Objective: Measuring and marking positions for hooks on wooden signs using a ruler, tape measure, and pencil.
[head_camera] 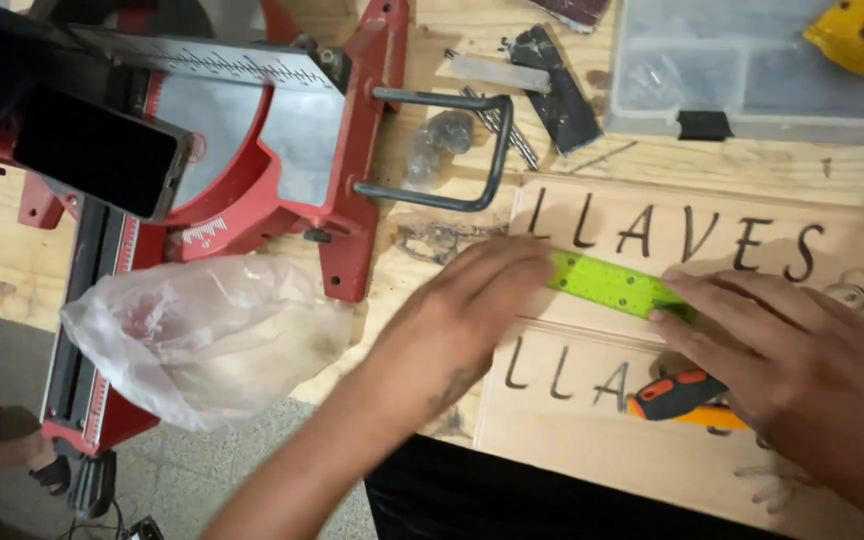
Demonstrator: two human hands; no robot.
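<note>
A plywood workbench (652,165) spreads under both hands, and the biggest thing on it is the red mitre saw (282,150), which sits well to the left of the left hand (472,310) with its grey turntable and scale facing up; a dark phone (92,150) rests on the saw's upper left, far from either hand. Just left of the left forearm a crumpled clear plastic bag (202,335) hangs over the saw's base and the bench edge. Directly beneath the hands lie two pale wooden boards, the upper board (752,215) carrying dark burnt letters just beyond the fingertips, the lower board (572,420) lettered too and partly covered by the right hand (782,360). Well above the right hand stands a clear plastic organiser box (752,75) with a yellow tool (857,35) on its corner. The left hand lies flat, fingers together and stretched out, pressing on the near end of a green ruler (617,285); the right hand, fingers also extended and close together, presses its fingertips on the ruler's other end, so neither hand is clamped round it. The ruler lies slanted between the two hands, across the seam of the boards. Just below the right hand's fingers an orange and black utility knife (687,395) rests on the lower board
</note>
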